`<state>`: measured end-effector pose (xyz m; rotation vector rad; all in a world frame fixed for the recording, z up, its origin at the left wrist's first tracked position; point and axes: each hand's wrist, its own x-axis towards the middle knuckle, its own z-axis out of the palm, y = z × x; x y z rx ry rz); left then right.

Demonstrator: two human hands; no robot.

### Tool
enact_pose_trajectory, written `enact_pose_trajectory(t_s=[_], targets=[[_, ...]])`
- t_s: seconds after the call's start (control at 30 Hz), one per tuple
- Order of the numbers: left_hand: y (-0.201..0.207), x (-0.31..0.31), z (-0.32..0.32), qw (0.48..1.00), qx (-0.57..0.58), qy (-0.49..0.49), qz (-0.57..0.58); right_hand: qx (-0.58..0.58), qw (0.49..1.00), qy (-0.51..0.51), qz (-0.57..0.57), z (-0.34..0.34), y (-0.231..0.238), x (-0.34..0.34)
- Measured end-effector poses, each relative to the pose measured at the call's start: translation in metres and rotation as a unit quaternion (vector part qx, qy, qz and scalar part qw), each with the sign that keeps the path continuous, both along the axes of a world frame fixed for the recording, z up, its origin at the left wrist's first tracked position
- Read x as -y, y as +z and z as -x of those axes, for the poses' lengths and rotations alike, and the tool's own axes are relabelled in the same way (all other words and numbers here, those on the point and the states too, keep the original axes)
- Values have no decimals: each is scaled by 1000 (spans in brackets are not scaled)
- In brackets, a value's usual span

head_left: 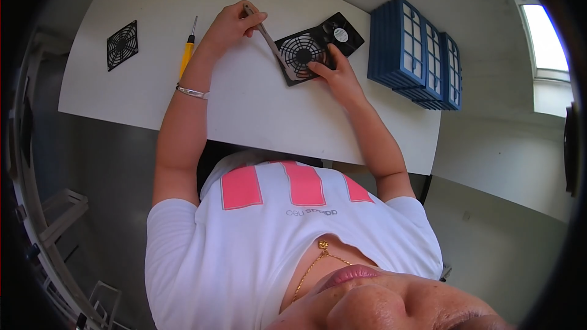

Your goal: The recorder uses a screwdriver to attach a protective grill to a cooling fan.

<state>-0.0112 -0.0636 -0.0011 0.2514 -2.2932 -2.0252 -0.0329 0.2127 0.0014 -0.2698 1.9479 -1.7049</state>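
Gripping blk sq. fan guard (304, 55) at its right side w/ right hand (339, 73), over white tbl (244, 104) & close against blk fan (340, 35) w/ round pale label (can't tell if lifted), plus pinching slim grey brush-like tool (268, 38) near its upper end w/ left hand (234, 26). Prob. v. light & fairly stiff, likely plastic, maybe a bit slippery, w/ thin ribs poss. prone to snapping. Best taken by outer frame or corners, w/o pressing hard on rings.
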Motion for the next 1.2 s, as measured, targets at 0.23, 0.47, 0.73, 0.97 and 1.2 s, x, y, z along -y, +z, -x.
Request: enact_pose_trajectory(t_s=[0.23,0.47,0.73,0.97,1.2], targets=[[8,19,0,987,-48,147,47,-14,1000,4,-21,-3,12,3],[18,8,-6,966,-190,135,111,-30,999,-33,-10,-9,14,8],[22,15,-11,966,-205,65,146,-52,998,-29,-1,-8,9,11],[17,9,-5,962,-211,139,105,-23,1000,-9,0,-5,15,9],[16,11,-4,969,-182,142,86,-25,1000,-16,5,-5,11,7]])
